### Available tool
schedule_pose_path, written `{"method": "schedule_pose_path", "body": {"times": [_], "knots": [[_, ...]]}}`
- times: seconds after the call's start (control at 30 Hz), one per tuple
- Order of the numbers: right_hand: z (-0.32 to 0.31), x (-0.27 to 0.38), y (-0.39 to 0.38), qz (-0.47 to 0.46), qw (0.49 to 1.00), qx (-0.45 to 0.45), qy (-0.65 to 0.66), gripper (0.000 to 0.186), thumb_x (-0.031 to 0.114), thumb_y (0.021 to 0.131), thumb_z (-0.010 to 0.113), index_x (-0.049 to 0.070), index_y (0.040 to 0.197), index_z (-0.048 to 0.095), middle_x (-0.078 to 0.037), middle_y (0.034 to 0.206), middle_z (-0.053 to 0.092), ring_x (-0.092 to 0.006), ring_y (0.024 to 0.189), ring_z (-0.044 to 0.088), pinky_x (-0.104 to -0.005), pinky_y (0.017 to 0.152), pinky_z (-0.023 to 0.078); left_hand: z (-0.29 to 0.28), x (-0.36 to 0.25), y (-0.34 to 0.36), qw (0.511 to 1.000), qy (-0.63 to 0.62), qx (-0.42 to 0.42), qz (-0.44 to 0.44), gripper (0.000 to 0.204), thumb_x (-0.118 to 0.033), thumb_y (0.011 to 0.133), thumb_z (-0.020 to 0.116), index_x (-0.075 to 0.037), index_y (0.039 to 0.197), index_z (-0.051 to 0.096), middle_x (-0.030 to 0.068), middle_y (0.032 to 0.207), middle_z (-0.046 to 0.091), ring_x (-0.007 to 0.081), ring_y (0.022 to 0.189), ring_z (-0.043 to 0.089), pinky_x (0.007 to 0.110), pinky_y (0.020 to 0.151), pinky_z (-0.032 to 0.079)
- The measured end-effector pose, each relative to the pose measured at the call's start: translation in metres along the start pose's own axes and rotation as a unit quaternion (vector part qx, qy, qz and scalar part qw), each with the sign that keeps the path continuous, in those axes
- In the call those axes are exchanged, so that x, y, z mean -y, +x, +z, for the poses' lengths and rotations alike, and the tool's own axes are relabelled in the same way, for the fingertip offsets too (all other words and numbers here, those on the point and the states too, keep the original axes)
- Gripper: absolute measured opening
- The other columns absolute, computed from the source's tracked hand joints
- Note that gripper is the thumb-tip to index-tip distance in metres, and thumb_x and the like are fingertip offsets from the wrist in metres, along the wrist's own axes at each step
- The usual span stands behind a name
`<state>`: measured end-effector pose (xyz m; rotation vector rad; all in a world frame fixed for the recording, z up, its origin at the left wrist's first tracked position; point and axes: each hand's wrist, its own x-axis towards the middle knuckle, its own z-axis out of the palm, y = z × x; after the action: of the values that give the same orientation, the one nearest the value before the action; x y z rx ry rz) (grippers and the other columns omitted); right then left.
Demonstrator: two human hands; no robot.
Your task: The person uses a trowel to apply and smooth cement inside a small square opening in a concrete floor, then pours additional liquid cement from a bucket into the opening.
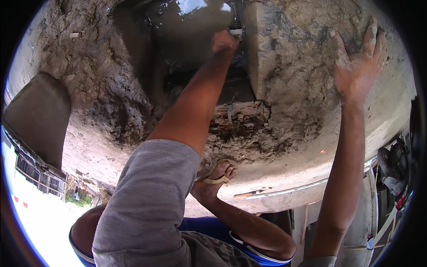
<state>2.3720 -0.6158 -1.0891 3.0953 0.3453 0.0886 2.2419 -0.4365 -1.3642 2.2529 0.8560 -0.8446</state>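
Observation:
My left hand [225, 41] reaches into a dark, wet rectangular recess [195, 58] at the top centre. Its fingers are closed in a fist. A small pale flat edge [235, 32] shows beside the knuckles, but what the fist holds cannot be made out. To the right, my right hand [359, 73] lies on the rough grey-brown mortar surface [293, 66] with its fingers spread. Grey smears cover those fingers, and nothing is in them. Glossy, reflective wet patches show at the recess's far end.
A foot in a yellow-strapped flip-flop [218, 174] stands at the recess's near side, by crumbly mortar. Close by lie a wooden-handled brush [248, 194] and a long pale rod [296, 188]. At left rises a smooth grey curved slab [40, 115]. Part of a motorbike [395, 171] shows far right.

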Motion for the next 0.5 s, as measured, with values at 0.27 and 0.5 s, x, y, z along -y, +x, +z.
{"method": "schedule_pose_path", "body": {"times": [0.27, 0.5], "knots": [[0.002, 0.012, 0.003, -0.022, 1.0, -0.006, -0.02, 0.086, 0.055, 0.079, 0.064, 0.019, 0.147, 0.026, -0.02, 0.148, 0.026, -0.0374, 0.138, 0.022, -0.0541, 0.111, 0.018, 0.027, 0.096, 0.027, 0.994, 0.094, -0.007, 0.059, 0.051, -0.046, 0.077, 0.069, -0.007, 0.11, 0.063, 0.0184, 0.109, 0.064, 0.0324, 0.105, 0.061, 0.04, 0.091, 0.049], [0.002, -0.005, -0.003, 0.011, 1.0, -0.006, -0.029, 0.086, 0.054, 0.078, 0.065, 0.022, 0.147, 0.024, -0.02, 0.149, 0.024, -0.0358, 0.14, 0.017, -0.0587, 0.11, 0.015, -0.055, 0.088, -0.035, 0.999, 0.047, -0.004, -0.003, 0.04, -0.042, 0.075, 0.072, -0.01, 0.098, 0.066, 0.018, 0.096, 0.066, 0.0341, 0.09, 0.065, 0.044, 0.077, 0.052]]}}
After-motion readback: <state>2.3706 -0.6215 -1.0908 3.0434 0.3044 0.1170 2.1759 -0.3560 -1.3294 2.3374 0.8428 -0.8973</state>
